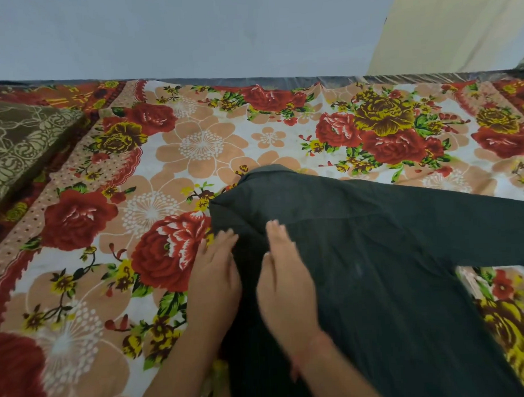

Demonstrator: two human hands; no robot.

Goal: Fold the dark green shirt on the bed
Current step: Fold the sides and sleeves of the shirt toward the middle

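Note:
The dark green shirt [375, 253] lies spread on the bed [193, 141], back side up, collar pointing away from me. One long sleeve stretches out to the right edge of the view. My left hand [214, 277] lies flat at the shirt's left edge, fingers together and touching the cloth. My right hand [284, 280] rests palm down on the shirt body just right of it, fingers extended. Neither hand pinches the fabric. Both hands look slightly blurred. The shirt's lower part runs out of view at the bottom.
A flowered sheet in red, yellow and peach covers the bed. A folded brown patterned blanket [18, 147] sits at the far left. A pale grey wall [189, 31] runs behind the bed, and a cream curtain [456, 28] hangs at the upper right.

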